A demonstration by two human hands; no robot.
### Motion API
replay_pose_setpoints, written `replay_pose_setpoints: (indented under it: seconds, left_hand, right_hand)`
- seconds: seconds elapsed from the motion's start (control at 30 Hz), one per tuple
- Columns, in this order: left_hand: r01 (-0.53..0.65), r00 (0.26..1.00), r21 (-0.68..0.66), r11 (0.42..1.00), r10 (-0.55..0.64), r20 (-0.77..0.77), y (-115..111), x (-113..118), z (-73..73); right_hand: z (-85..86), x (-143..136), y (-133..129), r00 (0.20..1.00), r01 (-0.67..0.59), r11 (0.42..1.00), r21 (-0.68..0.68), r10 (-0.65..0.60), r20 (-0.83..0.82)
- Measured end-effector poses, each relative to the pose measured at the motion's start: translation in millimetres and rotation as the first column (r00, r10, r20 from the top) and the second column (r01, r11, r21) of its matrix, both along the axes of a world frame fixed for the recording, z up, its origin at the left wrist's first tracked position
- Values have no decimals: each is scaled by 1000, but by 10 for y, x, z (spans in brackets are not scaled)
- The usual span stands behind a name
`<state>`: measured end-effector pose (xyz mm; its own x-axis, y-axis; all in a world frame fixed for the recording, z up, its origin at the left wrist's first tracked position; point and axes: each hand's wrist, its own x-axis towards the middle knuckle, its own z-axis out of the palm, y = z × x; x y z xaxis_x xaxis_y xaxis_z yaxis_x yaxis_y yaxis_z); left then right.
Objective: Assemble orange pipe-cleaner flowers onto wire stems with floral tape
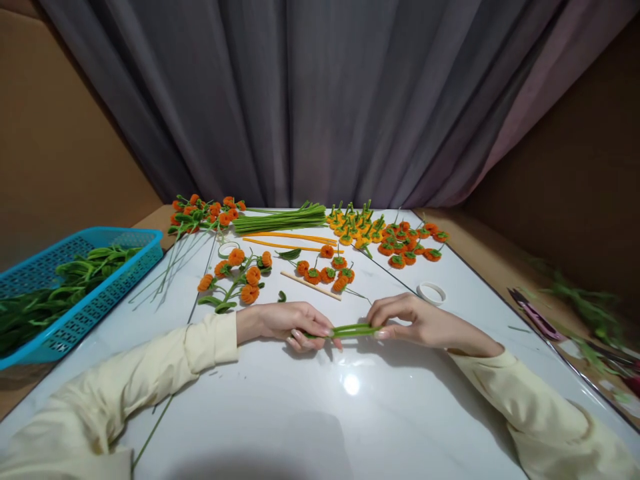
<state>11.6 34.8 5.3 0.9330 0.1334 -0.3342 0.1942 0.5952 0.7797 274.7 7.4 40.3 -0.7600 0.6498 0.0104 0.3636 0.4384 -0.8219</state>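
Between my two hands a few short green pipe cleaners (354, 330) are stretched level above the white tabletop. My left hand (300, 325) is closed on their left end, thumb on top. At the other end the thumb and fingers of my right hand (407, 321) pinch them. Just beyond my left hand lies a branch of orange pipe-cleaner pumpkins (236, 275) with green leaves. Several loose orange pumpkins (327, 275) with green tops sit past my hands, near a thin wooden stick (311, 285).
A blue basket (145, 257) of green leaves stands at left. Farther back lie green pipe cleaners (280, 222), orange strips (290, 239), yellow pumpkins (353, 227) and more orange ones (407, 243). A white tape roll (431, 293) and pink-handled scissors (537, 319) are at right. A grey curtain (320, 100) hangs behind.
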Motion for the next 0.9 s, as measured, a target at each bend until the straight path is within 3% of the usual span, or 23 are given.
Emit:
replay_pose_setpoints:
  seconds: [0.27, 0.43, 0.77, 0.9]
  left_hand:
    - [32, 999, -5, 999, -32, 19, 3, 2, -1]
    - [8, 1000, 26, 1000, -8, 17, -7, 17, 1]
    - [116, 993, 71, 991, -118, 20, -19, 19, 26]
    - [97, 995, 61, 993, -98, 10, -38, 46, 14]
  right_hand:
    - [-125, -34, 19, 998, 18, 999, -35, -20, -62]
    - [-115, -142, -42, 997, 17, 999, -33, -20, -81]
    - [-146, -339, -129, 994, -31, 998, 54, 37, -103]
    - [-175, -375, -134, 993, -25, 996, 83, 34, -113]
